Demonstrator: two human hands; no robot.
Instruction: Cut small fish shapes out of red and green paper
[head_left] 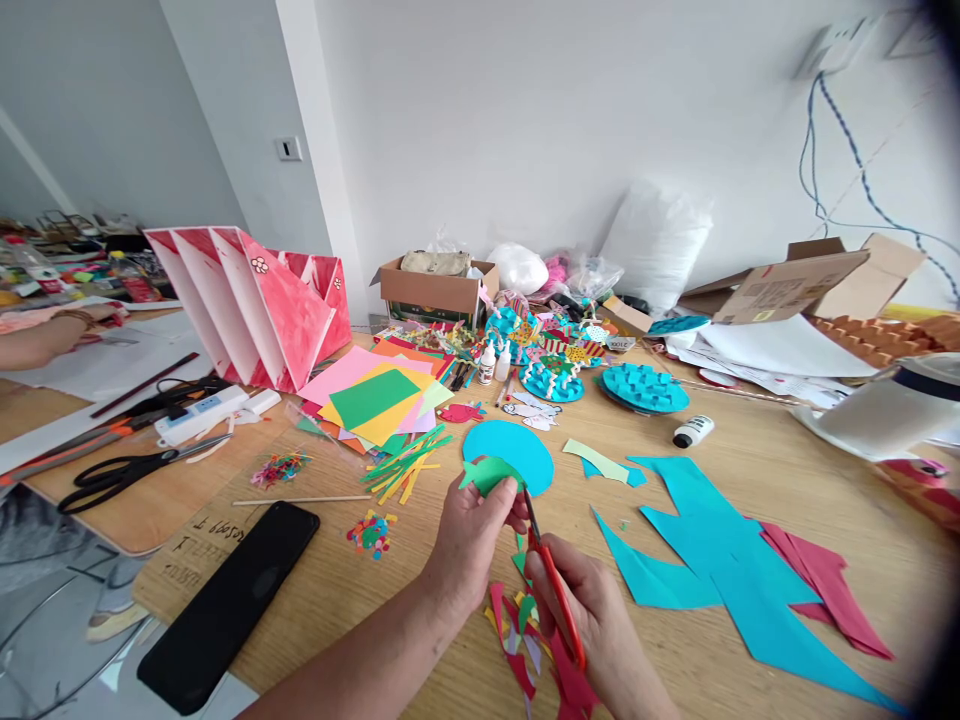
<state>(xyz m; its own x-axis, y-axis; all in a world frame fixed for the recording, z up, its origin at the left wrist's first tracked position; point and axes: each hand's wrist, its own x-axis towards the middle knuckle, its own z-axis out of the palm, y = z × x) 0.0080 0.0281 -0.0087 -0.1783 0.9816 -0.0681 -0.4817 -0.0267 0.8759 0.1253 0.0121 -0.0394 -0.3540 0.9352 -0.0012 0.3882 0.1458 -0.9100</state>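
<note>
A fish-shaped piece of green paper is pinched in my left hand, fingers closed on its lower edge. My right hand grips red-handled scissors, whose blades point up at the right end of the green paper. Behind the paper lies a round blue disc on the table. Beneath my hands are red, green, yellow and purple paper scraps. Large blue paper offcuts and dark red paper spread out to the right.
A black phone and black scissors lie left. Coloured paper sheets are stacked behind green and yellow strips. Finished blue discs, glue bottles and a cardboard box stand farther back. Another person's arm reaches in at far left.
</note>
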